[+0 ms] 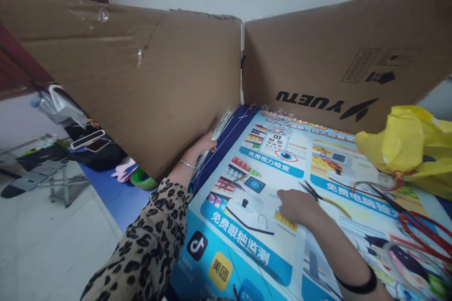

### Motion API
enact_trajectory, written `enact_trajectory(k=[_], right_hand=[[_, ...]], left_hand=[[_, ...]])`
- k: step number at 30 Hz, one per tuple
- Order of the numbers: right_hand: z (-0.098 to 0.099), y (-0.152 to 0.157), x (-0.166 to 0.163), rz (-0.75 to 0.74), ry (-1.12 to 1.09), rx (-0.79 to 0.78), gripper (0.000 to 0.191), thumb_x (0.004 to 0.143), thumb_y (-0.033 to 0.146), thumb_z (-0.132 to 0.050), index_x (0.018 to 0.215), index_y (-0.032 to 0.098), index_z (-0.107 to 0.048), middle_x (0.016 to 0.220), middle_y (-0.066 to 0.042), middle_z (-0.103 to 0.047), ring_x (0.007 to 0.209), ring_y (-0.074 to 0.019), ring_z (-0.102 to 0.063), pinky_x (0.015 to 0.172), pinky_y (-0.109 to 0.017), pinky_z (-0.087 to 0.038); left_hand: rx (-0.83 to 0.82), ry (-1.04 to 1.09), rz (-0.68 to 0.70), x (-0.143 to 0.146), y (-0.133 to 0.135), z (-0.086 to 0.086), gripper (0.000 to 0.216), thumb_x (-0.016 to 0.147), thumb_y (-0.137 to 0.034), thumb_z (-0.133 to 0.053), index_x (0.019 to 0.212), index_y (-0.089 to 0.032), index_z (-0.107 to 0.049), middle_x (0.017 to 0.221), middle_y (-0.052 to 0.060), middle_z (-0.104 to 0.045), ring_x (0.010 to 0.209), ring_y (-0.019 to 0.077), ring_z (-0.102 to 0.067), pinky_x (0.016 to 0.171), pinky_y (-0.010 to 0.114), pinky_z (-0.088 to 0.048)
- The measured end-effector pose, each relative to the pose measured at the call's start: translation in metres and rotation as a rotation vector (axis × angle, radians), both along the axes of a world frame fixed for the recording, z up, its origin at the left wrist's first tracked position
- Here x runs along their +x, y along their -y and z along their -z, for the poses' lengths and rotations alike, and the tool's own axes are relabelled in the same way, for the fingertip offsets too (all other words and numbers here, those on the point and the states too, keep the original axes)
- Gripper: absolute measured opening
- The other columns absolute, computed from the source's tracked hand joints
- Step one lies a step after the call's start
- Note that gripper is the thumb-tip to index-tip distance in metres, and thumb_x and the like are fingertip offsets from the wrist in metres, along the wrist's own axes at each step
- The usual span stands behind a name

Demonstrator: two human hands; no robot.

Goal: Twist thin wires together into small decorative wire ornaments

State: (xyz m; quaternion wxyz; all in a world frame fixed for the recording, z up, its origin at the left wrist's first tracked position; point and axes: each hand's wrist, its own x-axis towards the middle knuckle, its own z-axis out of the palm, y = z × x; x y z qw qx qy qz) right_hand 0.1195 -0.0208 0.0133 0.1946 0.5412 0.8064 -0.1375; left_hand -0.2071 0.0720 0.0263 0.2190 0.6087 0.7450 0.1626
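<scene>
My left hand (205,145) is closed at the foot of the left cardboard panel (141,80), around a bundle of thin shiny strands (223,124). The strands lie along the dark blue strip between the panel and the printed poster (261,188); their exact kind is unclear. My right hand (298,204) is over the poster with its fingers curled closed. Whatever may be in those fingers is hidden. Just beyond it lie pliers (325,199) with a yellow handle, jaws pointing left.
Red-handled scissors (425,233) and a crumpled yellow bag (409,146) lie at the right. A second cardboard panel (318,66) stands at the back, meeting the left one in a corner. Phones (88,138) and a green bowl-like object (141,178) sit outside the left panel.
</scene>
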Motion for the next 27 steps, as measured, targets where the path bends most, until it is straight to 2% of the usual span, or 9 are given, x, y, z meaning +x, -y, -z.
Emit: enact_trajectory(k=[3,6,8,11,13,16,20,27], right_hand=[[0.001,-0.001,-0.001,-0.004,0.009,-0.005,0.036,0.072,0.028,-0.051,0.105,0.018,-0.061,0.106,-0.016,-0.064,0.097,-0.0297,-0.06,0.071,-0.036,-0.044],[0.002,0.0,-0.002,-0.001,0.009,0.005,0.037,0.072,0.028,-0.051,0.106,0.018,-0.06,0.107,-0.016,-0.064,0.098,-0.03,-0.06,0.072,-0.036,-0.043],[0.001,0.001,-0.003,0.005,0.007,0.017,0.036,0.072,0.028,-0.051,0.106,0.018,-0.06,0.107,-0.016,-0.064,0.099,-0.0294,-0.06,0.072,-0.035,-0.043],[0.0,0.002,-0.003,0.007,0.009,0.029,0.036,0.073,0.026,-0.05,0.106,0.018,-0.06,0.106,-0.016,-0.064,0.098,-0.029,-0.06,0.072,-0.035,-0.043],[-0.001,0.002,-0.003,-0.001,0.008,0.032,0.035,0.073,0.025,-0.049,0.105,0.017,-0.06,0.104,-0.016,-0.065,0.096,-0.0295,-0.061,0.071,-0.035,-0.043],[-0.001,0.001,-0.002,-0.023,0.002,0.035,0.033,0.074,0.025,-0.047,0.103,0.018,-0.06,0.103,-0.016,-0.065,0.094,-0.0299,-0.061,0.069,-0.035,-0.043],[0.0,0.0,-0.001,-0.016,-0.001,0.037,0.034,0.074,0.025,-0.047,0.104,0.018,-0.06,0.103,-0.015,-0.065,0.095,-0.0282,-0.061,0.069,-0.034,-0.042],[-0.003,-0.001,-0.003,-0.003,0.007,0.02,0.034,0.075,0.025,-0.047,0.105,0.018,-0.059,0.103,-0.015,-0.065,0.095,-0.0274,-0.061,0.069,-0.032,-0.042]], left_hand=[[0.093,0.003,-0.022,-0.007,0.002,-0.011,0.031,0.086,-0.017,-0.043,0.117,-0.013,-0.043,0.086,0.005,-0.065,0.066,0.0104,-0.061,0.055,0.019,-0.047],[0.124,-0.043,-0.038,-0.009,-0.001,-0.013,0.034,0.085,-0.029,-0.049,0.115,-0.014,-0.045,0.091,0.007,-0.065,0.073,0.0133,-0.062,0.058,0.021,-0.047],[0.118,-0.09,-0.046,-0.006,-0.004,-0.007,0.036,0.079,-0.03,-0.059,0.11,-0.014,-0.049,0.095,0.008,-0.065,0.081,0.0162,-0.062,0.065,0.023,-0.048],[0.073,-0.16,-0.048,0.005,-0.008,0.009,0.033,0.072,-0.021,-0.067,0.102,-0.014,-0.055,0.098,0.009,-0.064,0.091,0.0193,-0.061,0.075,0.025,-0.048],[0.025,-0.202,-0.059,0.012,-0.008,0.021,0.032,0.073,-0.019,-0.067,0.102,-0.012,-0.057,0.1,0.012,-0.063,0.094,0.0205,-0.06,0.078,0.028,-0.047],[-0.029,-0.256,-0.074,0.018,-0.007,0.033,0.032,0.083,-0.029,-0.057,0.111,-0.013,-0.054,0.11,0.01,-0.057,0.098,0.0199,-0.057,0.082,0.036,-0.049],[-0.075,-0.308,-0.069,0.018,-0.009,0.039,0.035,0.085,-0.032,-0.053,0.115,-0.015,-0.052,0.114,0.009,-0.055,0.1,0.0199,-0.056,0.082,0.039,-0.049],[-0.118,-0.318,-0.013,0.007,-0.018,0.038,0.034,0.085,-0.032,-0.054,0.115,-0.016,-0.052,0.114,0.008,-0.055,0.1,0.0199,-0.056,0.082,0.038,-0.049]])
